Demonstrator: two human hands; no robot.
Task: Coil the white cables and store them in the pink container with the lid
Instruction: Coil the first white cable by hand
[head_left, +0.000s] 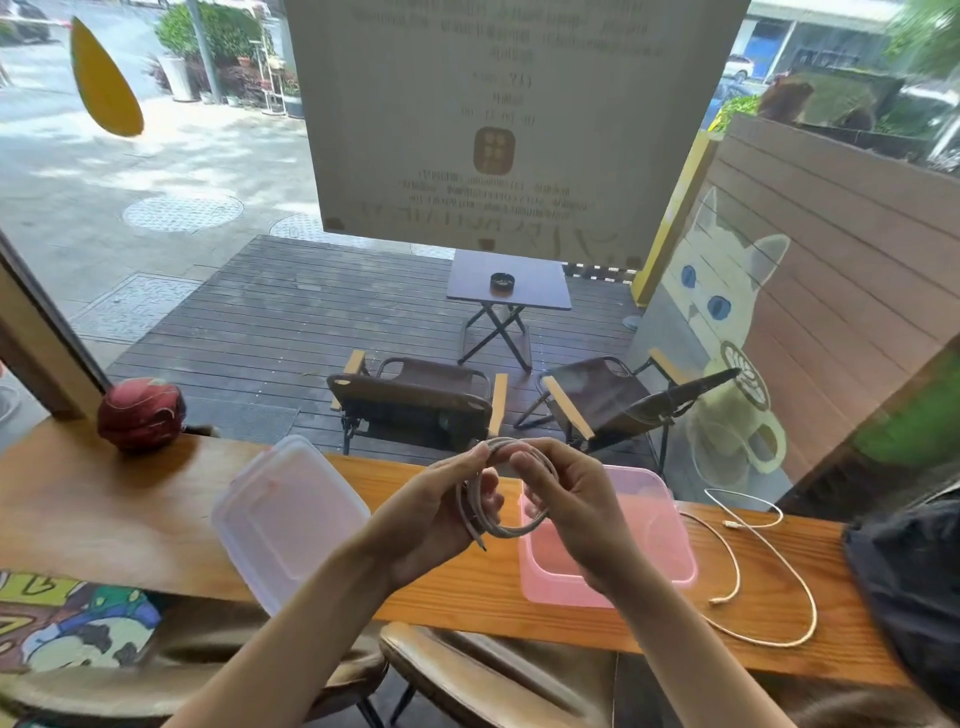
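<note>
A white cable (511, 529) is wound into a small coil that I hold above the wooden counter. My left hand (441, 514) grips the coil's left side, with a plug end hanging below it. My right hand (566, 499) pinches the coil's top and right side. Just beyond and below my right hand stands the open pink container (660, 540). Its translucent lid (285, 514) lies to the left, overhanging the counter's near edge. A second white cable (748, 566) lies loose in wide loops on the counter, right of the container.
The narrow wooden counter (130, 519) runs along a window. A red rounded object (140, 413) sits at its far left and a dark bag (914, 587) at its right end. Chair backs (467, 675) stand below the counter's near edge.
</note>
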